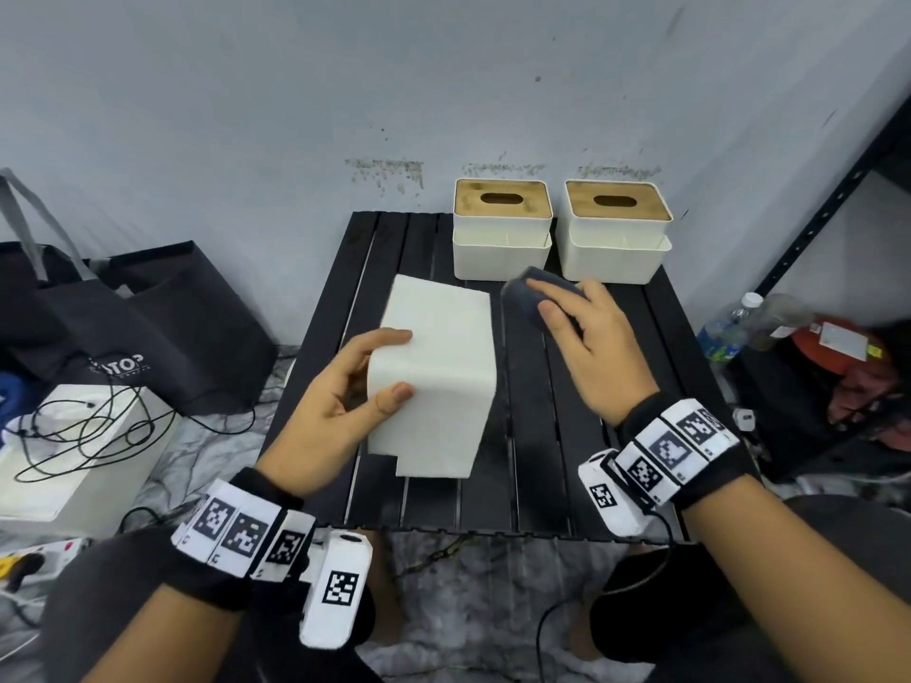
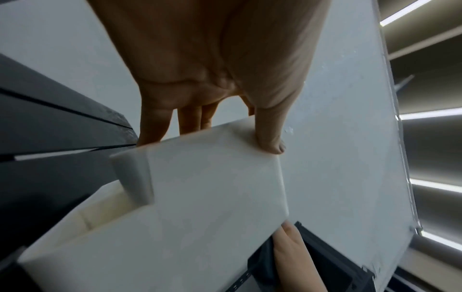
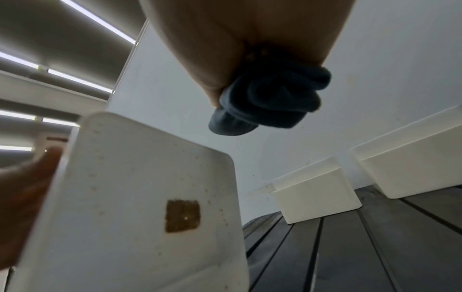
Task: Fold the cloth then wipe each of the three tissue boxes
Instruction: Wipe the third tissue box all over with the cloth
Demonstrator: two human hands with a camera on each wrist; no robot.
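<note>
A makeshift storeroom or back-room workspace is showing here; a scuffed pale wall (image 1: pixel 296 91) is backing a low black slatted bench (image 1: pixel 542 436); bags (image 1: pixel 148 327), tangled cables (image 1: pixel 88 426) and a metal shelf (image 1: pixel 828 214) are crowding the floor.

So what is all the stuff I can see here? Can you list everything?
tissue boxes at the back: 2, cream with wooden lids, far edge of the table, side by side
held tissue box: 1, cream, tipped over the table in the left hand's grip
cloth: 1, dark blue, bunched in the right hand
table: 1, black, slatted
bags: 2, black, on the floor, left
white box with cables: 1, on the floor, left
bottle: 1, clear, on the shelf, right
left hand: 1
right hand: 1
</note>
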